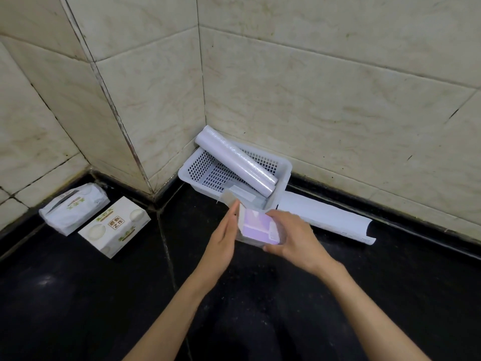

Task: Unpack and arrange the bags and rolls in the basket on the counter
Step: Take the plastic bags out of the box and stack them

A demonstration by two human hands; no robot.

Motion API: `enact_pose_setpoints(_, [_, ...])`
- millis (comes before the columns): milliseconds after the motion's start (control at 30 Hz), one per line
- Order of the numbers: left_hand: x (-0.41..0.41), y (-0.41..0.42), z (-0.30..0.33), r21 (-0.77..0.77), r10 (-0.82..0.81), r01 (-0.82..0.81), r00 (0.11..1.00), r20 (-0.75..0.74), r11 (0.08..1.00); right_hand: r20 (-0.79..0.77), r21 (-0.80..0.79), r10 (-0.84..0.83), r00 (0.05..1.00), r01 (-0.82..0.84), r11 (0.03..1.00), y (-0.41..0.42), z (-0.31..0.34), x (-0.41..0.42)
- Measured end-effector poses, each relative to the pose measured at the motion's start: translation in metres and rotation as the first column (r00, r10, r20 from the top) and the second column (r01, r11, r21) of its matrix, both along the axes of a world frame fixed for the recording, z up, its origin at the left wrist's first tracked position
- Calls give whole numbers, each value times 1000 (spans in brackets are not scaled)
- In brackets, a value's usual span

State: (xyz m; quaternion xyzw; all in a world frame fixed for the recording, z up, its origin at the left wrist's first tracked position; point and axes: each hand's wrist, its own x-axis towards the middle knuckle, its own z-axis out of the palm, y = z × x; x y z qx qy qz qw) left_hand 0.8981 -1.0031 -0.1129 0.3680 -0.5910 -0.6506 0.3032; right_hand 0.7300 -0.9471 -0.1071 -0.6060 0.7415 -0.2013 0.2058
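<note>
Both hands on a small pack of bags, just in front of the basket in the counter corner.

Around: two tissue packs (114, 226) far left on black counter (78, 295); opened white sleeve (328, 217) lying R of basket (282, 168) along wall. Two rolls (236, 160) lean in basket, long axis back-left to front-right, upper ends over rim. Pack (256, 225) tilted, open flap toward basket. R hand (294, 237) grips pack w/ curled fingers; L hand (223, 235) flat, fingers straight against pack's left side.
</note>
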Motion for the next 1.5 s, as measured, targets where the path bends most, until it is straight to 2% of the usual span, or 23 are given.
enact_pose_setpoints(33, [-1, -3, -2, 140, 25, -8, 993, -119, 990, -130, 45, 68, 989, -63, 997, -8, 11, -2])
enact_pose_setpoints(100, [-3, -10, -10, 408, 140, 7, 934, -330, 913, -338, 164, 222, 915, -175, 971, -26, 34, -4])
enact_pose_setpoints(167, [-5, -13, -19, 587, 255, 39, 876, -410, 809, -481, 261, 356, 801, -256, 931, -44, 54, 0])
enact_pose_setpoints(267, [-11, -12, -28, 676, 304, 81, 850, -431, 733, -643, 369, 483, 594, -313, 875, -66, 73, 15])
enact_pose_setpoints(333, [-14, -11, -30, 713, 349, 81, 831, -434, 696, -698, 421, 526, 486, -316, 850, -77, 79, 24])
enact_pose_setpoints(433, [-11, -11, -33, 758, 407, 91, 799, -443, 646, -710, 459, 556, 432, -314, 831, -84, 83, 29])
enact_pose_setpoints(600, [-1, -14, -43, 782, 432, 37, 817, -382, 622, -606, 460, 550, 575, -310, 832, -77, 82, 14])
enact_pose_setpoints(767, [4, -14, -48, 723, 332, -8, 892, -308, 691, -493, 393, 461, 737, -284, 874, -60, 71, -9])
enact_pose_setpoints(1067, [-1, -8, -55, 588, 267, -160, 959, -98, 793, -317, 264, 259, 913, -177, 948, -14, 24, -37])
enact_pose_setpoints(1233, [-4, -8, -61, 536, 236, -205, 972, 11, 819, -220, 224, 105, 970, -55, 973, 12, -1, -56])
enact_pose_setpoints(1367, [-7, -8, -65, 534, 177, -154, 984, 10, 831, -167, 217, 51, 985, -14, 976, 27, -13, -67])
enact_pose_setpoints(1500, [-20, -7, -66, 651, 234, -195, 972, 28, 734, -184, 175, 54, 982, -22, 984, 32, -17, -71])
